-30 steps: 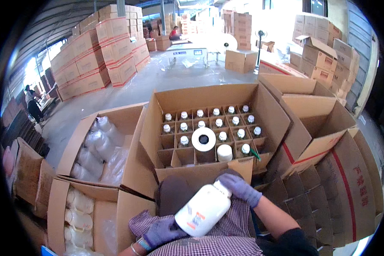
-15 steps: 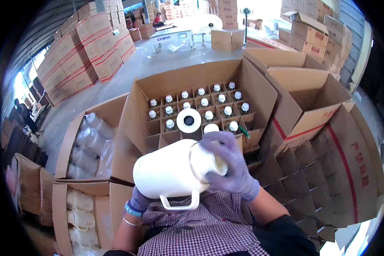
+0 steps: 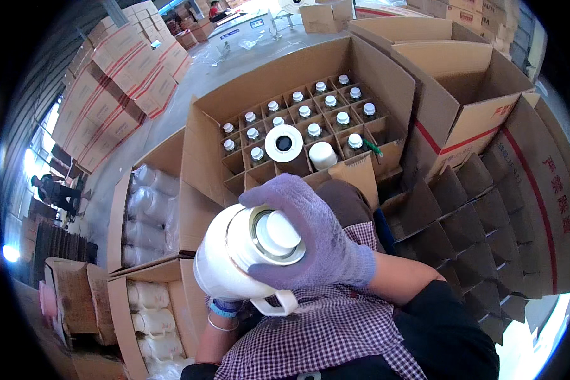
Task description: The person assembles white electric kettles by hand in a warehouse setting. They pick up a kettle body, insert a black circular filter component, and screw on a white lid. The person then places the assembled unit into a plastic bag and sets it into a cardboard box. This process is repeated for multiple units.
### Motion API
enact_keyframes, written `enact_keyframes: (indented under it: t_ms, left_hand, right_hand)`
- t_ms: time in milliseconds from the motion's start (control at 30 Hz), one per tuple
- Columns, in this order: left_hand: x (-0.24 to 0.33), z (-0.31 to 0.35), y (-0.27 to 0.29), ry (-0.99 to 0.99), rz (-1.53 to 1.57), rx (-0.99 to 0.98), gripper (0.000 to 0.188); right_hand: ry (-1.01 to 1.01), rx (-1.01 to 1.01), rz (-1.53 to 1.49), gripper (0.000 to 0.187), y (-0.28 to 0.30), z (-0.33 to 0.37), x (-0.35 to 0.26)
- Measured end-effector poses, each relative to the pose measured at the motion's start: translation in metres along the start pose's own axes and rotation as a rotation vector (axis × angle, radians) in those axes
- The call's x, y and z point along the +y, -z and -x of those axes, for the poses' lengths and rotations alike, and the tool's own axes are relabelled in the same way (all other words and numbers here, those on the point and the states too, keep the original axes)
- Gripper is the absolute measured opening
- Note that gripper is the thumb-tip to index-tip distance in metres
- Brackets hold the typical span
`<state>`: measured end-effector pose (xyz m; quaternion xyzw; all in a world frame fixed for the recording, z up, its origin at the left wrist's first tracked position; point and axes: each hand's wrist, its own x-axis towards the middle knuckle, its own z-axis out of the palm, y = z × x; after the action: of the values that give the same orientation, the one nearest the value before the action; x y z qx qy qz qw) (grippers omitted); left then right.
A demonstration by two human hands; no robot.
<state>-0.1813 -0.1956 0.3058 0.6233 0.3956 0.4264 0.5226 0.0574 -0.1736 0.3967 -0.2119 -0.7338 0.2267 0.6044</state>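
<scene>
A white vacuum flask [image 3: 220, 263] with a side handle [image 3: 284, 305] is tilted in front of my apron. My right hand [image 3: 326, 237], in a purple-grey glove, curls around its neck. A white stopper [image 3: 277, 232] shows inside the metallic ring of the mouth. My left hand [image 3: 225, 306] is mostly hidden behind and under the flask body, holding it; only its wrist edge and a blue band show. Beyond lies a divided carton [image 3: 199, 149] of white-capped bottles. A white ring-shaped part [image 3: 284, 144] and a white rounded cap [image 3: 323, 155] rest at its near side.
To the left, one carton [image 3: 115, 221] holds plastic-wrapped white items, and a nearer carton [image 3: 121, 316] holds white flasks. Cardboard dividers [image 3: 465, 244] and open cartons [image 3: 468, 114] stand on the right. Stacked boxes [image 3: 123, 63] and another person [image 3: 60, 193] are farther left.
The flask has swung from lying sideways to mouth upward and toward me, showing the stopper. My right hand has shifted lower and left around its neck. The view has tilted down.
</scene>
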Motion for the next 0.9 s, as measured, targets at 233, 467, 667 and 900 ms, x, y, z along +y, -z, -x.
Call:
enact_keyframes:
  t_ms: [233,467,667,900]
  left_hand:
    - [-0.007,0.012,0.017,-0.026,-0.228,-0.035,0.071]
    - [-0.032,0.014,0.085,0.263,0.635,0.132,0.074]
    - [-0.027,-0.012,0.119,0.086,0.170,0.407,0.062]
    - [0.001,-0.114,0.036,-0.372,-0.542,-0.721,0.018]
  right_hand:
    - [0.001,-0.005,-0.110,0.062,-0.012,0.007,0.002]
    - [0.401,-0.461,-0.090,0.056,-0.014,-0.002,0.032]
    - [0.122,-0.926,-0.735,0.043,-0.003,-0.027,0.076]
    - [-0.381,-0.591,1.062,0.083,-0.024,-0.017,0.316]
